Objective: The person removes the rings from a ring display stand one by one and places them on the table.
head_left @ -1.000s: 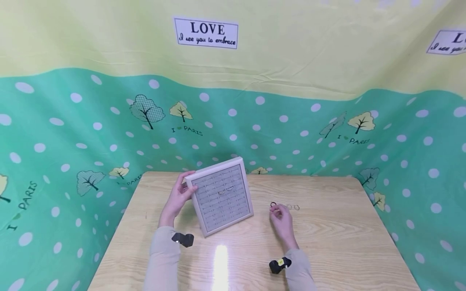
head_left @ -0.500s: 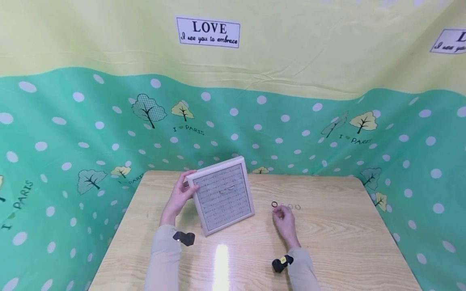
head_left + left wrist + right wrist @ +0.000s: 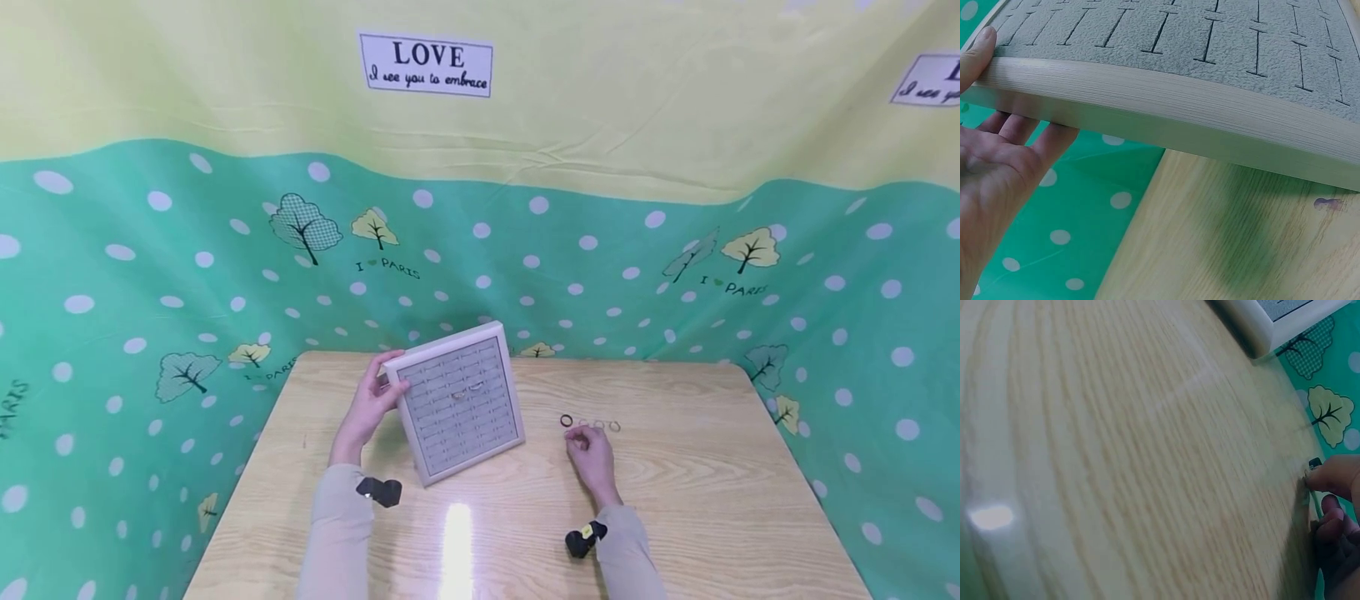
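Observation:
My left hand (image 3: 367, 412) grips the upper left corner of a ring display tray (image 3: 465, 454), thumb on the front rim and fingers underneath. The tray is a pale frame around a grey slotted pad (image 3: 1179, 37). It leans with its face towards me, and two rings (image 3: 467, 392) sit in its upper slots. My right hand (image 3: 591, 460) is low over the table, thumb and fingertips together on a small ring (image 3: 1307, 477), mostly hidden by the fingers. Just beyond the fingertips lies a black ring (image 3: 566, 421), with several thin pale rings (image 3: 615, 426) in a row to its right.
The wooden table (image 3: 690, 475) reaches back to a green and yellow curtain (image 3: 480, 250) with dots and printed trees. A bright light reflection (image 3: 457, 542) shows on the table in front of the tray.
My right hand has drawn slightly right and towards me, off the black ring, which now shows whole. The left hand and the tray have hardly moved.

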Motion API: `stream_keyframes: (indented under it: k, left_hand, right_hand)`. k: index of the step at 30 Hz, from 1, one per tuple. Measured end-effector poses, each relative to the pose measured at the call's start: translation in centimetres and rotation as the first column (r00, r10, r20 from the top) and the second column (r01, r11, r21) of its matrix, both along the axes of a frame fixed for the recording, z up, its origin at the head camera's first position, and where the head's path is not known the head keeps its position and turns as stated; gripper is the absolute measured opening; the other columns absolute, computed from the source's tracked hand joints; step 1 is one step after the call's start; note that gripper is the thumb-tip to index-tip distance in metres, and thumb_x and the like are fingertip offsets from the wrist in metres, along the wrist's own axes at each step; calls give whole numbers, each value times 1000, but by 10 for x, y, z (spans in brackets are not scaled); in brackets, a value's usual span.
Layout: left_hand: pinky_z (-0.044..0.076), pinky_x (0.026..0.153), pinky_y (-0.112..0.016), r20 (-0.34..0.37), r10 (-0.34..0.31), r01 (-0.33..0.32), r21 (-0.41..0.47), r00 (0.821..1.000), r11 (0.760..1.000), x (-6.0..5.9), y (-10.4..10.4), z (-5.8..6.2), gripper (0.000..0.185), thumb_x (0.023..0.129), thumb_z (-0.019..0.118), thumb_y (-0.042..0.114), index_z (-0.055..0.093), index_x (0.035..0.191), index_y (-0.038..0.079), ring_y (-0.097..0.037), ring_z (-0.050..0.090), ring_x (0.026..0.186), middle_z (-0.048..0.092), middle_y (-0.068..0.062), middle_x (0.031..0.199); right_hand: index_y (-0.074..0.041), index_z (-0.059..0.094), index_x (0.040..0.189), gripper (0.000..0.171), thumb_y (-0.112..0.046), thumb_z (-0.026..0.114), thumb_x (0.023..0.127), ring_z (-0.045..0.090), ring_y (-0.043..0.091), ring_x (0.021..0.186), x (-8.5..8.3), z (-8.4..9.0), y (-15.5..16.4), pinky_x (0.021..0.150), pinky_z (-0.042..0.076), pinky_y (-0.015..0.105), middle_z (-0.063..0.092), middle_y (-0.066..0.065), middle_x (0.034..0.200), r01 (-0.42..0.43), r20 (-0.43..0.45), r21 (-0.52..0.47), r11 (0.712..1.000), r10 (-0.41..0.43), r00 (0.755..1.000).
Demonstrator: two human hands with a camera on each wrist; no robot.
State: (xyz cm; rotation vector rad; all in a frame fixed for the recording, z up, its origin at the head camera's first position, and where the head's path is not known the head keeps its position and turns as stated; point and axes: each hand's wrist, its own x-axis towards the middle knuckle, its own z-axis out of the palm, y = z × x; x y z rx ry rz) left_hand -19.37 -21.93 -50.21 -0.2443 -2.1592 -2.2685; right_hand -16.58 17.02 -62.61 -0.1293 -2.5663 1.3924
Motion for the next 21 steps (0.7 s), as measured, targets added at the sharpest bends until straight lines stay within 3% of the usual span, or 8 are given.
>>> stream_keyframes:
  k: [11, 21]
  left_hand:
    - [56, 76, -40, -6, 0, 0, -6, 1000, 1000, 1, 0, -1, 54, 92, 60, -1, 37, 141, 10, -18, 65, 94, 56, -18, 116]
    - [57, 75, -39, -15, 4, -4, -16, 1000, 1000, 0, 0, -2, 54, 93, 59, -1, 37, 140, 9, -18, 65, 94, 55, -19, 116]
  right_hand:
    - [-5, 72, 86, 10, -1, 70, 78, 44, 13, 68, 1, 0, 0, 61, 36, 30, 54, 4, 82, 0, 12, 62, 998, -1, 1000]
    - [0, 70, 90, 14, 5, 68, 78, 45, 11, 69, 3, 0, 1, 62, 39, 26, 59, 10, 87, 3, -1, -25, 1000, -3, 1000]
